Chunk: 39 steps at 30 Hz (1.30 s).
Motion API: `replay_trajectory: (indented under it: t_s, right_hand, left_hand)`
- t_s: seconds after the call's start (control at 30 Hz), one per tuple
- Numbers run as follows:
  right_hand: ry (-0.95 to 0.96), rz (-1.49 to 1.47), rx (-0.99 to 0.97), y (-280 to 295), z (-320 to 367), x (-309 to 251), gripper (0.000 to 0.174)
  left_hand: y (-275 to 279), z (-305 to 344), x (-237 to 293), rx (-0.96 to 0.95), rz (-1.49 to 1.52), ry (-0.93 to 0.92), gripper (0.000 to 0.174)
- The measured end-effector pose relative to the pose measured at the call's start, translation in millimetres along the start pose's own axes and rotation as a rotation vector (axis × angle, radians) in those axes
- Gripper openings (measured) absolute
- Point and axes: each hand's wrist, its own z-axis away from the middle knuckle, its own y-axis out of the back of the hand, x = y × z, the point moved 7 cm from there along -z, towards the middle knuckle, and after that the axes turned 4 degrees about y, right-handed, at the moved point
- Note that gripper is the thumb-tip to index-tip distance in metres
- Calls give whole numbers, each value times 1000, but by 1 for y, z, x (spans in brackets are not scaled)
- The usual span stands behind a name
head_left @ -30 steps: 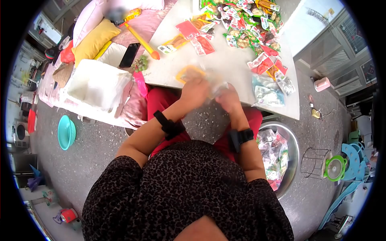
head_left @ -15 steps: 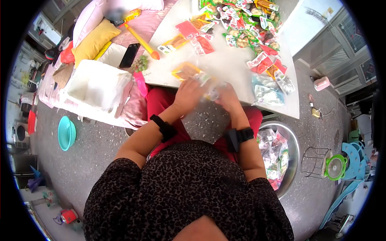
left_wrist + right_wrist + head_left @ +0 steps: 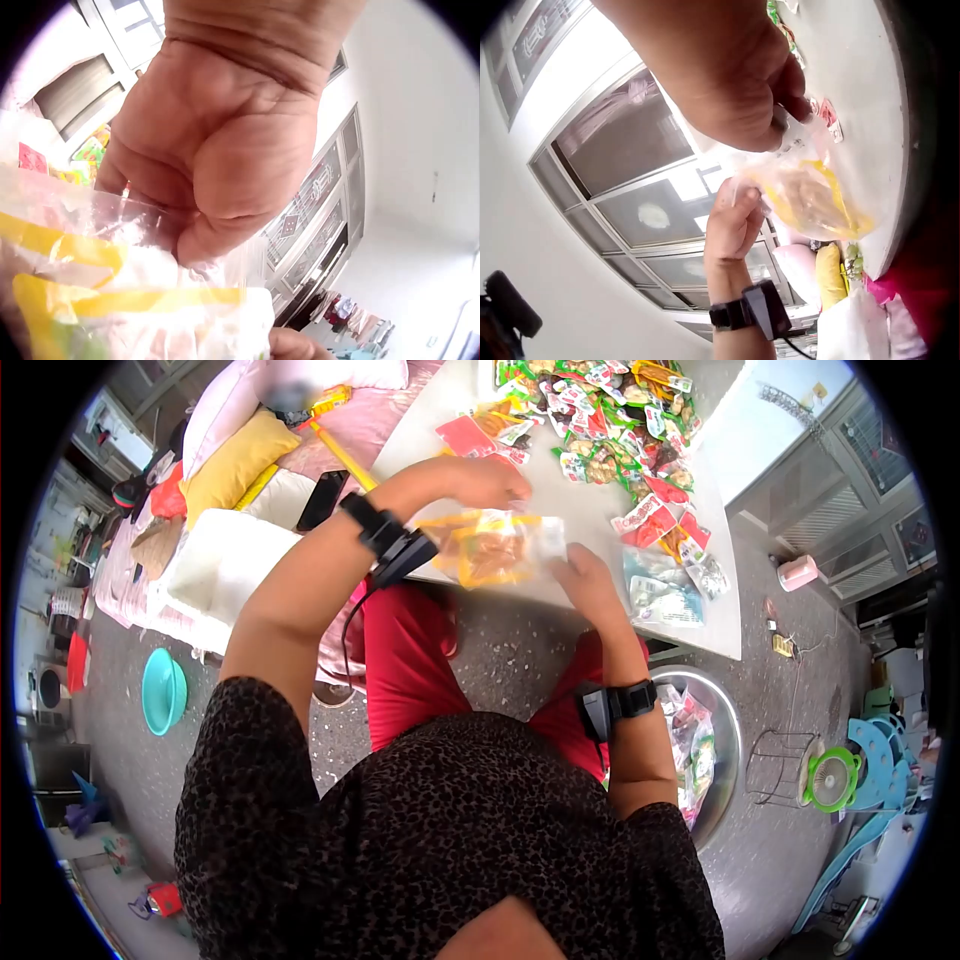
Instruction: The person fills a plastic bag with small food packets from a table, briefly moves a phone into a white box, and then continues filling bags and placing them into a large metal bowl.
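A clear plastic bag [image 3: 495, 545] with yellow-orange snack packets inside hangs between both hands over the near edge of the white table [image 3: 570, 510]. My left hand [image 3: 490, 480] is raised above the table and grips the bag's upper edge in a fist. The left wrist view shows that fist [image 3: 217, 172] closed over the bag [image 3: 112, 300]. My right hand [image 3: 585, 575] pinches the bag's right edge. From the right wrist, the right hand [image 3: 735, 82] and left hand [image 3: 735, 217] hold the bag [image 3: 810, 195] at opposite ends.
A heap of coloured snack packets [image 3: 610, 420] covers the far part of the table. A metal basin [image 3: 730, 760] with filled bags sits on the floor at my right. A phone [image 3: 322, 498], a yellow cushion [image 3: 235, 460] and a white bundle [image 3: 240, 565] lie at the left.
The left hand has risen and moved forward over the table, lifting the bag's top. The bag now hangs spread between the hands. The right hand stays at its right edge.
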Motion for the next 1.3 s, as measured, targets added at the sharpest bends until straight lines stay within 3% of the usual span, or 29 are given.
replay_trajectory:
  t_s: [0.07,0.17,0.27,0.37,0.47,0.57,0.6,0.67,0.77,0.87,0.97,1.07,1.3]
  right_hand:
    - [-156,-263,46,-4,5,11,15]
    - [-450,-325,29,-13,19,55,15]
    - [-392,-263,93,-19,27,108,15]
    - [-367,-242,111,-12,29,115,13]
    - [-359,-72,130,-2,21,100,13]
    - [119,274,168,-2,8,86,10]
    - [-57,69,126,-6,8,93,10]
    - [-404,-337,36,-20,13,99,11]
    - [-571,-517,35,-20,15,86,13]
    - [-522,-568,-64,-29,8,91,15]
    - [-334,-458,-42,-32,-1,71,16]
    - [-311,-503,-145,-39,-2,74,17]
    - [-535,-712,-84,-55,-9,67,16]
  left_hand:
    - [-5,-21,-1,-17,3,19,28]
    - [-33,-47,-17,126,80,67,31]
    - [-43,-37,-26,331,224,75,32]
    - [-63,-3,-55,684,252,168,29]
    - [-89,39,-82,888,238,340,27]
    - [-116,60,-87,882,91,409,26]
    - [-118,62,-81,778,163,485,24]
    - [-124,63,-79,839,134,456,23]
    - [-126,65,-79,890,113,433,24]
    - [-129,65,-85,904,159,400,26]
    - [-133,64,-93,899,200,391,28]
    - [-134,65,-91,902,195,387,30]
    - [-132,67,-94,953,283,401,23]
